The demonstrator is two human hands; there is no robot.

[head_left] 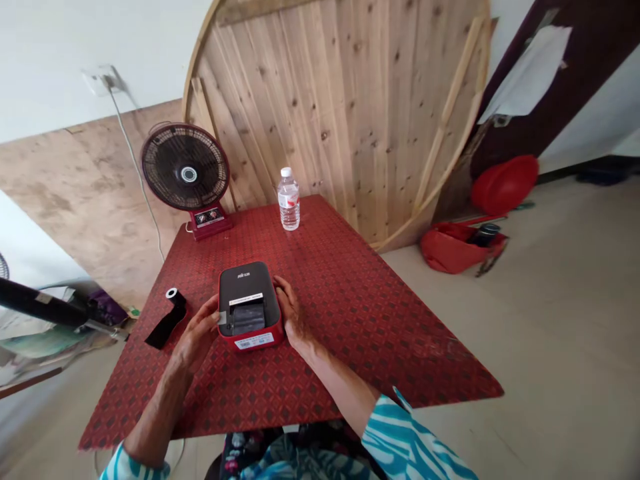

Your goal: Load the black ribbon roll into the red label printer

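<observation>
The left hand (199,332) and right hand (293,312) hold the printer (253,288), but shoving it left could knock the roll (169,321).

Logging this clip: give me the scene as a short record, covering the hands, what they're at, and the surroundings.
Left hand: at the left side of the red-and-black device
Right hand: at its right side
Device position: flat on the red patterned table
Beyond left hand: black roll, loose end trailing
Far side: fan, capped bottle, both upright
Behind table: round wooden panel
</observation>
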